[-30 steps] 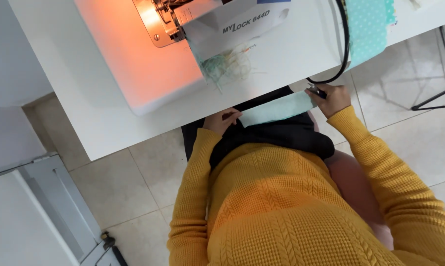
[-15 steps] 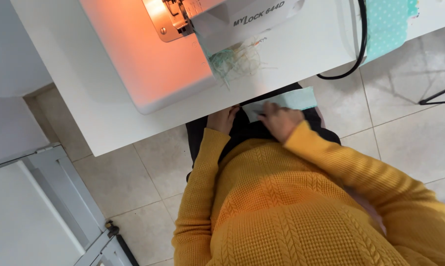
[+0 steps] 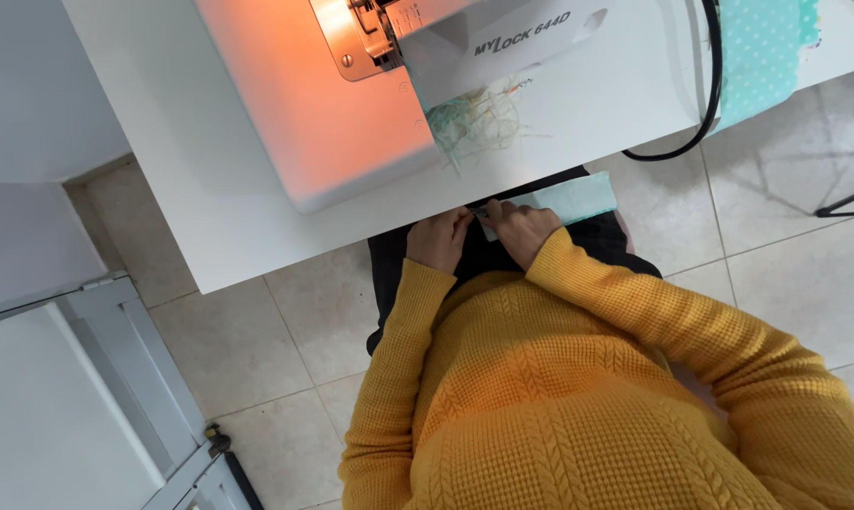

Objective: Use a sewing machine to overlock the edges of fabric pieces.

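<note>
Home sewing workstation.
A white overlock sewing machine [image 3: 351, 94] stands on a white desk [image 3: 210, 189] with thread clippings [image 3: 474, 123] and teal dotted fabric [image 3: 762, 52]; beige tiled floor [image 3: 295, 331] below.

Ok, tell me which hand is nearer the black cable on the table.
Right. The right hand rests on the pale green fabric strip, just below the black cable; the left hand sits farther along the table edge.

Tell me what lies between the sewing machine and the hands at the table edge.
In the head view, a tangle of thread scraps lies just below the sewing machine; from there to the left hand and right hand is bare white table.
</note>
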